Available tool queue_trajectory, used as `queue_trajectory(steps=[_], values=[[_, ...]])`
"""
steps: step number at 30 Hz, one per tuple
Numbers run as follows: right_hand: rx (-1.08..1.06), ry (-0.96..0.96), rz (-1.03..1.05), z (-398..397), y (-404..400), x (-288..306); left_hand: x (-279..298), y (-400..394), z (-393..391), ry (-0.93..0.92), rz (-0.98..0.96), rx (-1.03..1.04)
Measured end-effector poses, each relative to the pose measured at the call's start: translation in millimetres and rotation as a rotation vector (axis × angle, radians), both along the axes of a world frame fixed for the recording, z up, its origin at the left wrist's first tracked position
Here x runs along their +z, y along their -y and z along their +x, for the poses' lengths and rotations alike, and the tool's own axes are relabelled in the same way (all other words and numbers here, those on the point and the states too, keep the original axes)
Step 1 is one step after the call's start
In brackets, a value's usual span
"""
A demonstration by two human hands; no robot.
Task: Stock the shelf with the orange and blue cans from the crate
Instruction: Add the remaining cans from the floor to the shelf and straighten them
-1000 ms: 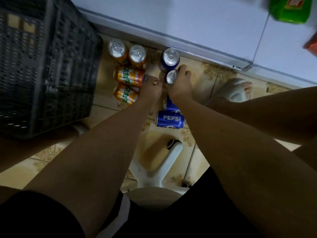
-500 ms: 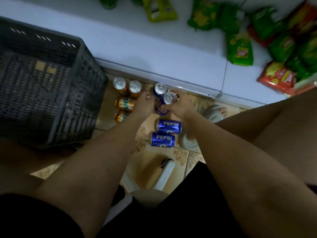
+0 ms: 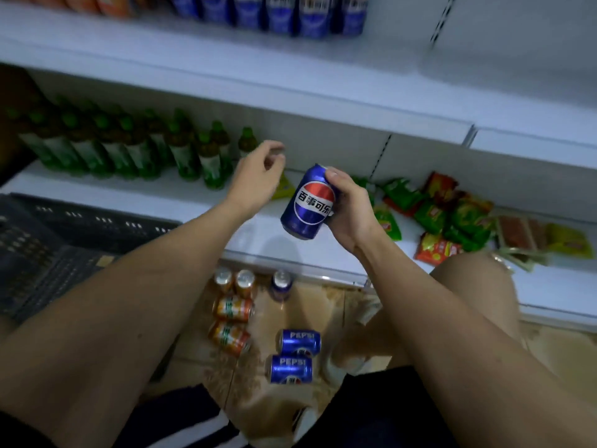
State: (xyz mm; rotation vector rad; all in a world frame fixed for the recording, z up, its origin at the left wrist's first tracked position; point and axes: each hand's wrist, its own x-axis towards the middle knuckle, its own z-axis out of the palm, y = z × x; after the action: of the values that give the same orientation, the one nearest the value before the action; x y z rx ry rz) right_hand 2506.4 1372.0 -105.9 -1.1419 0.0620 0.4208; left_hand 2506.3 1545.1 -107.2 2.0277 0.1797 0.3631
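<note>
My right hand (image 3: 349, 208) grips a blue Pepsi can (image 3: 309, 203), tilted, in the air in front of the white shelf (image 3: 226, 76). Just left of it my left hand (image 3: 258, 176) is raised with loosely curled fingers and holds nothing. On the tiled floor below stand two orange cans (image 3: 234, 279) and one blue can (image 3: 281, 284) upright. Two more orange cans (image 3: 231, 321) and two blue Pepsi cans (image 3: 295, 354) lie on their sides. The dark plastic crate (image 3: 58, 253) sits at the left.
Several blue cans (image 3: 274, 12) line the upper shelf, with orange ones to their left. Green bottles (image 3: 129, 147) fill the lower shelf's left side, snack packets (image 3: 452, 218) its right. My knee (image 3: 475, 286) and a white stool base are below.
The view swung up from the floor to the shelves. My right hand lifted one blue can off the floor. My left hand rose with it, holding nothing.
</note>
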Motion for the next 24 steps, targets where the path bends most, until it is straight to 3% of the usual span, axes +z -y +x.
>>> queue_trajectory(steps=[2,8,12,18,24], values=[[-0.024,0.029,0.120,6,-2,31,37,0,8,0.116,0.082,0.008],[-0.093,0.112,0.177,25,-1,103,107,-2,37,0.310,0.492,0.013],[-0.084,0.173,0.117,42,8,137,115,-11,74,0.147,0.678,0.035],[-0.092,0.235,0.022,89,19,171,115,-10,120,-0.113,0.733,-0.021],[-0.133,0.286,-0.013,155,17,172,108,-11,144,-0.238,0.889,-0.077]])
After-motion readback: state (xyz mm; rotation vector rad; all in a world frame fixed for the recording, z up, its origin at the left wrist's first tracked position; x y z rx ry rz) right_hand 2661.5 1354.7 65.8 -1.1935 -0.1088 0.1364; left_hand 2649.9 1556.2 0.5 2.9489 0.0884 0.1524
